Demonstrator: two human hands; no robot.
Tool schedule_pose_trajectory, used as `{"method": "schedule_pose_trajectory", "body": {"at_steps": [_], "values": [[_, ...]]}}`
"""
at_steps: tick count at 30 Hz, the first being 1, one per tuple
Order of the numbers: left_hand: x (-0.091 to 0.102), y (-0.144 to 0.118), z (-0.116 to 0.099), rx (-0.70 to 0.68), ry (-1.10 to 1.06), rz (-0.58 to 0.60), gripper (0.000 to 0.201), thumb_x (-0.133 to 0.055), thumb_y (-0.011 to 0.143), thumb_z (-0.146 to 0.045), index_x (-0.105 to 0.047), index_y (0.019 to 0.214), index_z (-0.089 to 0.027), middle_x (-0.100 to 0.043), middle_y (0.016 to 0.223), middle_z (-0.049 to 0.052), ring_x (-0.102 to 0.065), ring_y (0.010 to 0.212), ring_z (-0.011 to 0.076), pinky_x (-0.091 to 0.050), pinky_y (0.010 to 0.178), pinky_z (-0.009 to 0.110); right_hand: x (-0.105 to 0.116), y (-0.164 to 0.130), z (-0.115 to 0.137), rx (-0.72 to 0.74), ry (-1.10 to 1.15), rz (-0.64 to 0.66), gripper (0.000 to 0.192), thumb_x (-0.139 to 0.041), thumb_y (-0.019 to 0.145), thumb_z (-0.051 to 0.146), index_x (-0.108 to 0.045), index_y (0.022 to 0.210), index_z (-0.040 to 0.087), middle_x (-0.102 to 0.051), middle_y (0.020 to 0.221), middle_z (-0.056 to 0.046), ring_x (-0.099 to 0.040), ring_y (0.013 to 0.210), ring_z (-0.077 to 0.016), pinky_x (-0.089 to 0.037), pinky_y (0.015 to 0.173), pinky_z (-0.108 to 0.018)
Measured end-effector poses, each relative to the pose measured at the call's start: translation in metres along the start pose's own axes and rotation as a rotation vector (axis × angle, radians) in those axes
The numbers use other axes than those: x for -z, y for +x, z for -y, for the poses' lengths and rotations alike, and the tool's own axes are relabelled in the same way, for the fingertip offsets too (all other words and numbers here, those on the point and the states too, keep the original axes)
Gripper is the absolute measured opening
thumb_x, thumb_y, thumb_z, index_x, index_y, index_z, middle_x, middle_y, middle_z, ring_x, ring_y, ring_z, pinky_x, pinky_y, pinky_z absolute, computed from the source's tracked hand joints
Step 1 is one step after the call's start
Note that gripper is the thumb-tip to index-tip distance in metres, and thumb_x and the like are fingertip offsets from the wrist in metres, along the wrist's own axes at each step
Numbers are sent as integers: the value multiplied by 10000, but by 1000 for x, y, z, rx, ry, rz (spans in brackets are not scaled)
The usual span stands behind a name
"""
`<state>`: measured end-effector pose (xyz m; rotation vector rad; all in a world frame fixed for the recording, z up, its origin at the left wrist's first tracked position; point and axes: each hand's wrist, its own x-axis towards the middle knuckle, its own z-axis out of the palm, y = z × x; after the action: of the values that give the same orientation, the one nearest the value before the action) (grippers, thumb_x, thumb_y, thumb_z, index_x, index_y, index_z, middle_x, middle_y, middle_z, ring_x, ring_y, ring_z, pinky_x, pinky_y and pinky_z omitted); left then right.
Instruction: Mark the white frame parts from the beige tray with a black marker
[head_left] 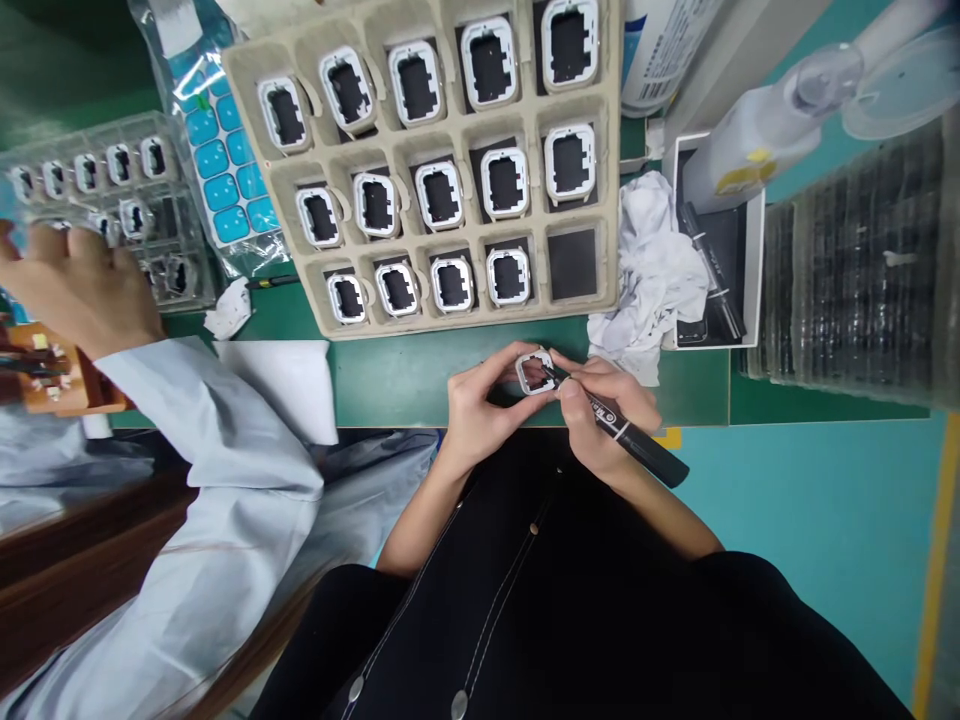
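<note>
My left hand (484, 405) is closed on a small white square frame with rounded corners (523, 374), held just over the table's front edge. A black marker (634, 440) lies in the grip of my right hand (600, 415), its tip at the frame's inner right side. Whether the tip touches the frame I cannot tell. Beyond my hands stands a beige compartment tray (442, 325) with similar white frames in its cells. Its front right cell (572, 265) shows only a dark bottom.
Crumpled white cloth (649, 260) lies beside a box (756, 260) with another marker (712, 275) and a bottle (750, 140). Stacked clear trays (855, 260) stand right. At left, a co-worker's hand (82, 285) reaches over a clear tray (199, 285); white paper (289, 385) lies nearby.
</note>
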<state>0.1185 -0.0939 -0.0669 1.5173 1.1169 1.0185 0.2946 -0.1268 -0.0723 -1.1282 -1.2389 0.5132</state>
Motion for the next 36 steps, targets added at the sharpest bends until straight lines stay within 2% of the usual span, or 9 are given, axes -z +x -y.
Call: {"method": "schedule_pose_trajectory", "body": {"at_steps": [7, 13, 19, 26, 29, 32, 36], "values": [[3, 1, -1, 3, 30, 30, 616, -1099, 931, -538, -889, 1417, -224, -969, 1200, 78, -966, 1030, 266, -803, 1026, 358, 3, -6, -5, 2, 10, 11, 191, -810, 1119, 194, -764, 1269, 303, -922, 1153, -36, -951, 1073, -319, -791, 822, -485], [2, -2, -3, -49, 129, 0, 566, -1095, 947, -473, -889, 1422, -244, -973, 1186, 58, -963, 993, 248, -801, 982, 335, 2, -4, 0, -56, 22, -11, 148, -823, 1115, 222, -754, 1218, 303, -871, 982, 7, -921, 938, -284, -795, 822, -488], [-2, -5, -3, -81, 212, -11, 416, -983, 1074, -431, -865, 1435, -261, -965, 1293, 60, -962, 1055, 225, -793, 1017, 319, 1, -5, 1, -71, 35, -11, 133, -822, 1113, 225, -753, 1202, 295, -845, 927, 5, -931, 999, -306, -808, 875, -507], [0, -2, -1, -106, 211, 2, 423, -967, 1084, -490, -865, 1428, -266, -965, 1284, 66, -956, 1052, 224, -780, 998, 306, 5, -12, -8, -62, 69, -3, 194, -826, 1115, 256, -730, 1271, 319, -846, 960, 10, -914, 985, -302, -813, 925, -560], [1, 0, -1, -103, 217, 11, 455, -957, 1083, -543, -869, 1426, -257, -962, 1297, 86, -954, 1074, 242, -783, 1012, 335, 7, -15, -10, -38, 86, -5, 201, -822, 1114, 280, -714, 1277, 330, -824, 937, 18, -889, 934, -295, -829, 932, -601], [1, 0, 0, -117, 222, 14, 480, -952, 1082, -563, -867, 1442, -256, -954, 1338, 105, -947, 1123, 255, -775, 1053, 364, 7, -15, -10, -16, 80, -8, 192, -813, 1118, 315, -703, 1274, 338, -792, 909, 36, -809, 798, -255, -841, 934, -636], [2, -2, -1, -159, 285, -21, 599, -1002, 1011, -637, -861, 1447, -252, -947, 1263, 115, -921, 1074, 275, -765, 1023, 402, 3, -11, -9, 11, 87, -130, 126, -784, 1131, 351, -700, 1225, 341, -748, 831, 59, -698, 650, -223, -831, 920, -691]]}}
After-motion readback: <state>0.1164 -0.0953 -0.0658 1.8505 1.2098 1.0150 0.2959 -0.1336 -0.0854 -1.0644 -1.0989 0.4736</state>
